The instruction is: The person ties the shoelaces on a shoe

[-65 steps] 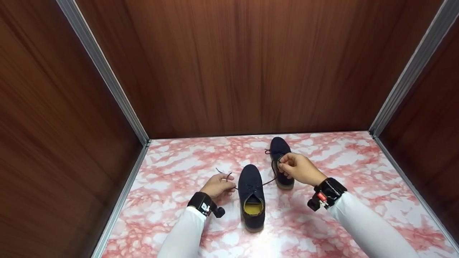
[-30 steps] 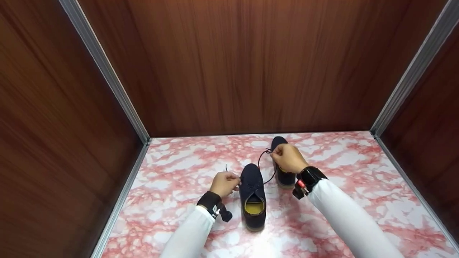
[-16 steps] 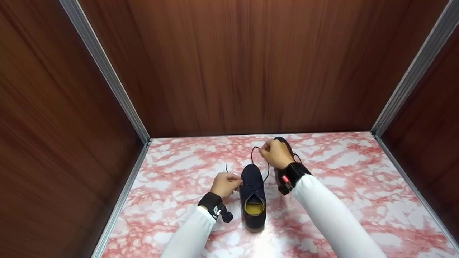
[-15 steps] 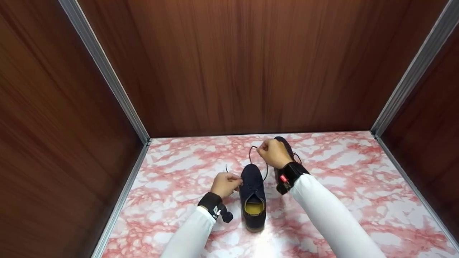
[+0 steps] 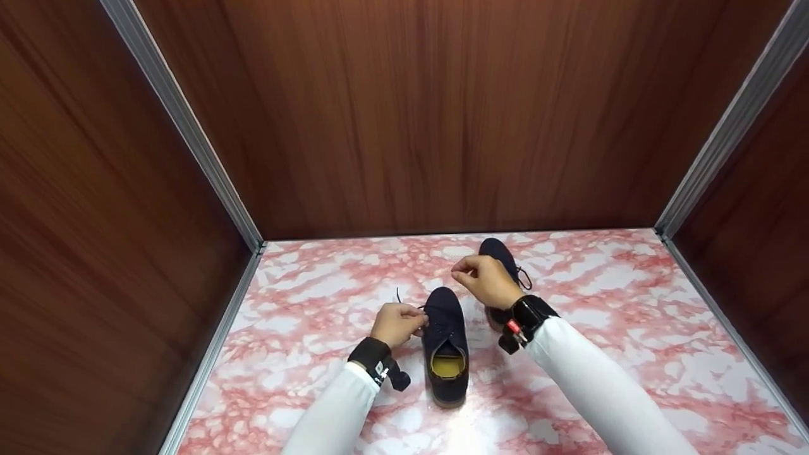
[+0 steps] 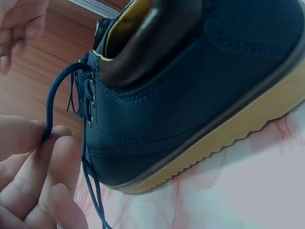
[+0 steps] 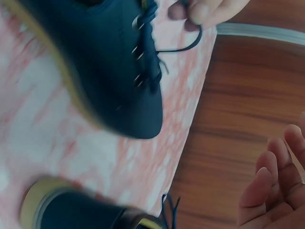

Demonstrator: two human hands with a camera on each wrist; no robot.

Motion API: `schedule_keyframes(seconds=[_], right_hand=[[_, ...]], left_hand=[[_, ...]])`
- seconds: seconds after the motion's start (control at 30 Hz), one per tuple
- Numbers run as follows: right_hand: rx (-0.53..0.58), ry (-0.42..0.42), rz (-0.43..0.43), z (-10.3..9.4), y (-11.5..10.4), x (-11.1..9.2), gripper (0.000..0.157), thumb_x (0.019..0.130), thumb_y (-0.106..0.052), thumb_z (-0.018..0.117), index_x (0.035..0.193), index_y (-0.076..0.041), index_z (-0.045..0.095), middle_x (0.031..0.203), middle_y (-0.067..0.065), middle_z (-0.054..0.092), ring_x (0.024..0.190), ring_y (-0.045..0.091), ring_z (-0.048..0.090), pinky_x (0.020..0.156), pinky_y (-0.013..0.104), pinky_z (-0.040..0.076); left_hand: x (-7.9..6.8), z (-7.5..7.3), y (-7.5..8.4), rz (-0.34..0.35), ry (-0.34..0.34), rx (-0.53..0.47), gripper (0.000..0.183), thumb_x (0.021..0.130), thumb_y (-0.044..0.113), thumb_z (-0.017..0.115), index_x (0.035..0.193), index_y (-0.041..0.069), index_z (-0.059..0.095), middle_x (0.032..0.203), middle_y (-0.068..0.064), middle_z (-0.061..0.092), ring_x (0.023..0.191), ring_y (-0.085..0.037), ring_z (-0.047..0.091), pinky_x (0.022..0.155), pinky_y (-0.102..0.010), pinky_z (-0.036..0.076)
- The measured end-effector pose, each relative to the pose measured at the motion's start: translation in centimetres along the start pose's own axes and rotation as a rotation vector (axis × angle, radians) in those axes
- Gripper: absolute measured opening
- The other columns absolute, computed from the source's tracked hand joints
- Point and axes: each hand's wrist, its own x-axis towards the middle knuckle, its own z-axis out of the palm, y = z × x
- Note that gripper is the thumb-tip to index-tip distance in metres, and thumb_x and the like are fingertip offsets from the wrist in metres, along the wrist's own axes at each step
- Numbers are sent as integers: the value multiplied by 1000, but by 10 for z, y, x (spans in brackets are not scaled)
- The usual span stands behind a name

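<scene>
Marbled surface point(image 5: 303, 354) | right grip point(image 5: 488, 282) part-hides far shoe point(image 5: 495, 250) | left grip point(image 5: 395, 325) pinches lace point(image 6: 49, 104)

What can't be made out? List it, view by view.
Left wrist view: the part of the lace pinched in the left hand, hidden by its fingers; the back of the near shoe, cut off by the right edge.
Right wrist view: the front of the far shoe, cut off by the bottom edge.
Head view: the middle of the far shoe, covered by the right hand; the lace's path across the near shoe, too thin and dark to follow.
</scene>
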Motion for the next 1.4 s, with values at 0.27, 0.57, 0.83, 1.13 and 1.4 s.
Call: schedule_keyframes(seconds=[0.27, 0.57, 0.83, 1.13, 1.4], right_hand=[[-4, -15, 11, -8, 18, -10, 8, 97, -16, 74, 97, -9, 79, 90, 5, 77, 77, 8, 63, 74, 24, 51], [-38, -73, -37, 2, 22, -19, 6, 95, -14, 75, 92, -10, 79, 84, 2, 76, 73, 5, 59, 72, 22, 48], [-51, -165, -108, 18, 16, -27, 8, 95, -14, 74, 94, -8, 79, 83, 0, 76, 73, 3, 60, 71, 21, 50], [-46, -265, -170, 40, 13, -41, 6, 94, -15, 76, 95, -11, 81, 89, -1, 79, 81, 5, 64, 75, 22, 52], [-21, -298, -182, 60, 11, -49, 10, 94, -22, 78, 89, -14, 82, 83, -3, 79, 74, 1, 60, 69, 20, 50]], left_hand=[[-1, -3, 1, -37, -10, -27, 16, 91, 15, 76, 99, 2, 81, 87, -16, 81, 68, -19, 78, 47, -14, 46], [-1, -4, -1, -62, -12, -16, 17, 92, 18, 77, 99, 3, 81, 87, -14, 81, 66, -15, 77, 50, -18, 50], [-2, -3, -4, -98, -11, -40, 17, 92, 18, 77, 99, 3, 81, 92, -20, 80, 65, -12, 76, 50, -17, 48], [-3, 0, -6, -128, -19, -87, 17, 94, 18, 75, 98, 2, 81, 96, -20, 80, 60, -5, 70, 49, -17, 49], [-3, 2, -9, -141, -16, -83, 19, 95, 19, 74, 98, 1, 81, 86, -12, 81, 64, -8, 72, 60, -29, 61]])
